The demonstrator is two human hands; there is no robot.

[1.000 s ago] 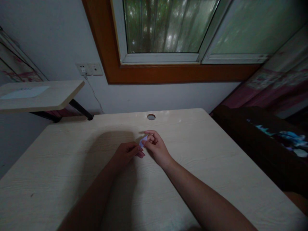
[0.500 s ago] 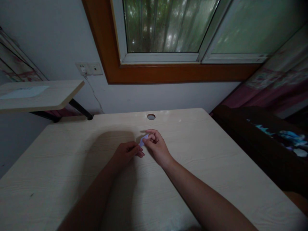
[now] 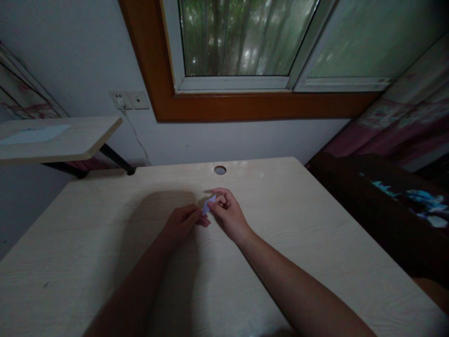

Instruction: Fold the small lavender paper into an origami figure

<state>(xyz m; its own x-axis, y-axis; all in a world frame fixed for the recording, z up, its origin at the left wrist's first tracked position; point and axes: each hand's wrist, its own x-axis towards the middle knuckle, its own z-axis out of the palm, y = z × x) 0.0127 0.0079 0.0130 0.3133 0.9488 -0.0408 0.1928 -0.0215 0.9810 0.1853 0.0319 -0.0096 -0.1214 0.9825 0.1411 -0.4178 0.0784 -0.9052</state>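
A small piece of folded pale purple paper (image 3: 207, 204) is held between my two hands, a little above the desk. My right hand (image 3: 228, 211) pinches its upper right part between thumb and bent fingers. From the lower left, my left hand (image 3: 185, 222) grips the paper's lower tip with thumb and forefinger, while its other fingers curl underneath. Fingers cover part of the paper, so its full shape is hidden.
The light wood desk (image 3: 280, 262) has a round cable hole (image 3: 220, 170) near its back edge. At the left, a raised shelf (image 3: 87, 133) on black legs carries a sheet (image 3: 35, 134). A wall socket (image 3: 129, 99) with a plugged cable and a window are behind.
My left fingers have shifted very slightly up at the paper's lower tip. The right hand stays in nearly the same place.
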